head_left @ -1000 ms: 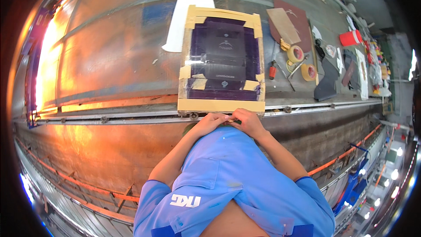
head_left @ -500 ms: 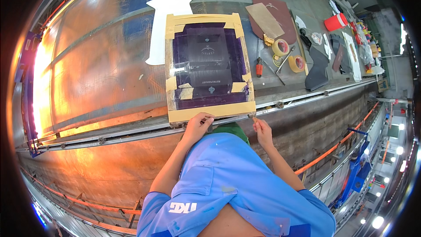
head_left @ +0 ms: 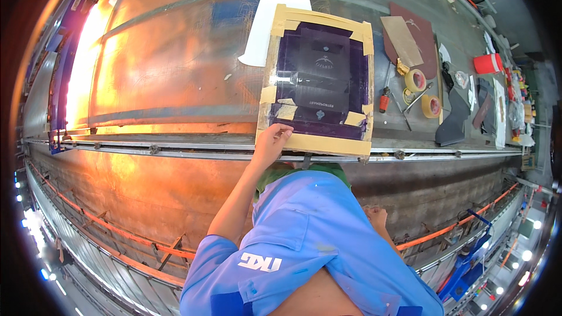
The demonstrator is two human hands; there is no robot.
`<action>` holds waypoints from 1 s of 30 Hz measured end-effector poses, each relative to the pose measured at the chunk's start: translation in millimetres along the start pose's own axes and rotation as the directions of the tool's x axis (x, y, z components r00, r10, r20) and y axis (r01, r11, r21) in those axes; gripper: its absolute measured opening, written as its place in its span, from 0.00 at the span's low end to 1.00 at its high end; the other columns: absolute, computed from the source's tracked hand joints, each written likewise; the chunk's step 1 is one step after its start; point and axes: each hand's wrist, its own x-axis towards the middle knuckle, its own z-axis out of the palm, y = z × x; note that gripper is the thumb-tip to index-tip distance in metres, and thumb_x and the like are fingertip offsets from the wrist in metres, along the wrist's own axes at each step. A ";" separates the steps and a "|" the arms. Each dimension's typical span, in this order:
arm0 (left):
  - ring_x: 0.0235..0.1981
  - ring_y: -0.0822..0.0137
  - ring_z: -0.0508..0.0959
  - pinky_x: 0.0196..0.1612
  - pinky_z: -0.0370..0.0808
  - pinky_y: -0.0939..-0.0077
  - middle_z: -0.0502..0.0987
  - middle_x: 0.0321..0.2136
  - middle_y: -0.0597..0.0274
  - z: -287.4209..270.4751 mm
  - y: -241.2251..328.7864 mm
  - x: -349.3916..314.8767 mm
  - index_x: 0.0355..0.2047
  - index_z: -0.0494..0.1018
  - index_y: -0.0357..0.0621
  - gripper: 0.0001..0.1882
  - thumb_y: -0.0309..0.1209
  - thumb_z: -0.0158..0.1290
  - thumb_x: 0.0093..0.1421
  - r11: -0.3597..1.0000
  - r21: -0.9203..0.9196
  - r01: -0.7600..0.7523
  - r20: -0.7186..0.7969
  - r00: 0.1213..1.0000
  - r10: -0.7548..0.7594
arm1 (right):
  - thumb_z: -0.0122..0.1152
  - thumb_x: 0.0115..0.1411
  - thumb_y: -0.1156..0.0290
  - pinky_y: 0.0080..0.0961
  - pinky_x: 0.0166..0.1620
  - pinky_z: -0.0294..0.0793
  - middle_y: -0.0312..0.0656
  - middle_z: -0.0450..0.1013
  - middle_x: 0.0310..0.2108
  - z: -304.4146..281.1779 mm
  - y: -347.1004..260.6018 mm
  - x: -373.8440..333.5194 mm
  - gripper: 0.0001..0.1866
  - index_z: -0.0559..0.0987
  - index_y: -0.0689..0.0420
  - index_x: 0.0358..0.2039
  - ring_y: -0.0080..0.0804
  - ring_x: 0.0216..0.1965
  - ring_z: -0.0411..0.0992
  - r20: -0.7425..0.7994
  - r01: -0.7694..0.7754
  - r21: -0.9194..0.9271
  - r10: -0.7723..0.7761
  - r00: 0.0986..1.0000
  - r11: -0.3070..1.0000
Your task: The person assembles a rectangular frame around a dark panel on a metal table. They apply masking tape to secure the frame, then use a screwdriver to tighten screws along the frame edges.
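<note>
One yellow-taped frame (head_left: 322, 82) is set at the near edge of the surface (head_left: 175, 76). Its near left corner is overlapped by the left hand (head_left: 273, 143) — fingers curled, any hold impossible to tell. The right hand (head_left: 377, 216) is held low beside the blue shirt (head_left: 328, 216), its grip unclear. Beyond, a white sheet (head_left: 263, 26) is partly covered.

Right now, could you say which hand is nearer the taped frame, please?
Left: the left hand is at the near left corner of the taped frame; the right hand is apart, beside the blue shirt.
</note>
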 end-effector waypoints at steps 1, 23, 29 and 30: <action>0.38 0.67 0.80 0.42 0.75 0.72 0.82 0.36 0.57 -3.0 0.6 0.5 0.43 0.79 0.39 0.12 0.35 0.55 0.67 1.000 0.007 0.014 -0.010 1.000 -0.014 | 0.76 0.48 0.53 0.36 0.32 0.76 0.46 0.78 0.20 -3.2 3.8 2.3 0.22 0.84 0.63 0.25 0.34 0.23 0.77 -0.001 0.014 -0.020 -0.014 1.000 1.000; 0.35 0.75 0.79 0.40 0.73 0.79 0.82 0.34 0.64 -55.8 -28.0 -8.1 0.42 0.79 0.39 0.09 0.30 0.54 0.67 0.993 -0.106 0.057 -0.333 0.939 -0.089 | 0.70 0.58 0.65 0.21 0.24 0.74 0.40 0.77 0.17 -38.0 -55.7 -9.7 0.14 0.83 0.64 0.24 0.24 0.20 0.74 -0.184 -0.059 -0.083 0.043 0.982 0.995; 0.34 0.74 0.79 0.39 0.74 0.78 0.82 0.34 0.64 -52.8 -40.5 -4.6 0.41 0.79 0.38 0.09 0.30 0.54 0.67 0.999 -0.036 0.035 -0.335 0.941 -0.045 | 0.69 0.59 0.69 0.22 0.22 0.71 0.41 0.76 0.18 -17.6 1.8 26.5 0.14 0.81 0.66 0.22 0.23 0.18 0.71 -0.143 0.053 0.583 0.038 0.989 0.811; 0.34 0.74 0.79 0.39 0.74 0.78 0.83 0.34 0.64 -53.6 -40.2 -5.1 0.41 0.79 0.38 0.09 0.30 0.54 0.67 0.997 -0.050 0.050 -0.335 0.940 -0.064 | 0.69 0.59 0.70 0.22 0.22 0.70 0.41 0.76 0.17 -18.6 4.7 26.9 0.14 0.81 0.67 0.22 0.23 0.17 0.70 -0.130 0.062 0.497 0.004 0.992 0.865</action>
